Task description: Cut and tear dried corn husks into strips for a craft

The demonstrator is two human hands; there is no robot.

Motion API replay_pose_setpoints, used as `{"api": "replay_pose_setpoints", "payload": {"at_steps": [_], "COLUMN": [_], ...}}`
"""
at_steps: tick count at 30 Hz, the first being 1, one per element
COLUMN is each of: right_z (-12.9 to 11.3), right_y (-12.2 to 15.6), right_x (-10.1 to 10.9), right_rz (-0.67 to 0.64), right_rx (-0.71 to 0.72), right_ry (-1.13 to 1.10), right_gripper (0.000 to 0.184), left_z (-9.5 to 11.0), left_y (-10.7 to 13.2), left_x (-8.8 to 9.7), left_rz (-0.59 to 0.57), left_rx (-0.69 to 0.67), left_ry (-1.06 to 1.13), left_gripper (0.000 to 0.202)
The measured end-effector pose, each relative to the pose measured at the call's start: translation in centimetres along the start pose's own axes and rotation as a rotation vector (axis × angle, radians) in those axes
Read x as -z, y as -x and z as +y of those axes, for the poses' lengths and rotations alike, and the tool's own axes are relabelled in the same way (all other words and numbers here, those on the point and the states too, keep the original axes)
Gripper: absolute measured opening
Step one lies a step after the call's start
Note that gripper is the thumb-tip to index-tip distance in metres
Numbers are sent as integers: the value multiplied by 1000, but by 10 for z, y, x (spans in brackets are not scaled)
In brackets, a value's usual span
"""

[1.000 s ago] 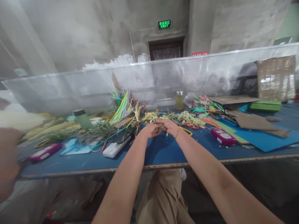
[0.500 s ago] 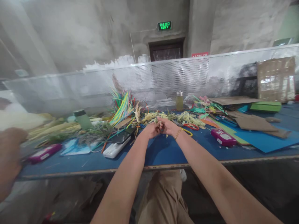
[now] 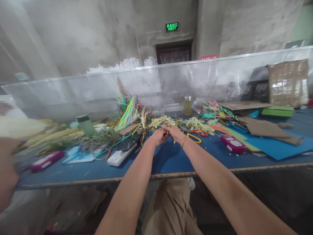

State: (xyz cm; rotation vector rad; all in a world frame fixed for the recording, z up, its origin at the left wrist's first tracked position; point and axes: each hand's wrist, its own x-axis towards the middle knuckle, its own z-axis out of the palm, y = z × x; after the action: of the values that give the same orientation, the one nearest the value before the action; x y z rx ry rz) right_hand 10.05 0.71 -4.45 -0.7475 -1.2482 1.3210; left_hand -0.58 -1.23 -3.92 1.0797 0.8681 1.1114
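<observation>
My left hand and my right hand meet over the blue table, fingers curled and pinched together on a small piece of dried yellowish leaf strips. A gold bracelet circles my right wrist. Just beyond my hands lies a heap of pale leaf strips. Yellow-handled scissors and red-handled scissors lie to the right of my right hand.
A bundle of coloured strips, a green bottle, a white box, pink cases, a small bottle, blue and green sheets and cardboard lie about. Another person's arm shows at left. A perforated metal screen backs the table.
My hands stayed joined over the table, shifting slightly as they work the leaf piece. The other person's arm at left moved down and back.
</observation>
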Motion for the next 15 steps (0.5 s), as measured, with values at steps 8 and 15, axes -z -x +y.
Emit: {"api": "replay_pose_setpoints", "payload": {"at_steps": [8, 15], "right_z": [-6, -4], "right_y": [-7, -7], "right_x": [5, 5], "right_rz": [252, 309], "right_rx": [7, 109], "right_ry": [-141, -122], "right_gripper": [21, 24], "left_z": [0, 1], "left_y": [1, -8], "left_x": [0, 7], "left_rz": [-22, 276], "left_rx": [39, -119], "left_ry": [-64, 107], "left_gripper": [22, 29]}}
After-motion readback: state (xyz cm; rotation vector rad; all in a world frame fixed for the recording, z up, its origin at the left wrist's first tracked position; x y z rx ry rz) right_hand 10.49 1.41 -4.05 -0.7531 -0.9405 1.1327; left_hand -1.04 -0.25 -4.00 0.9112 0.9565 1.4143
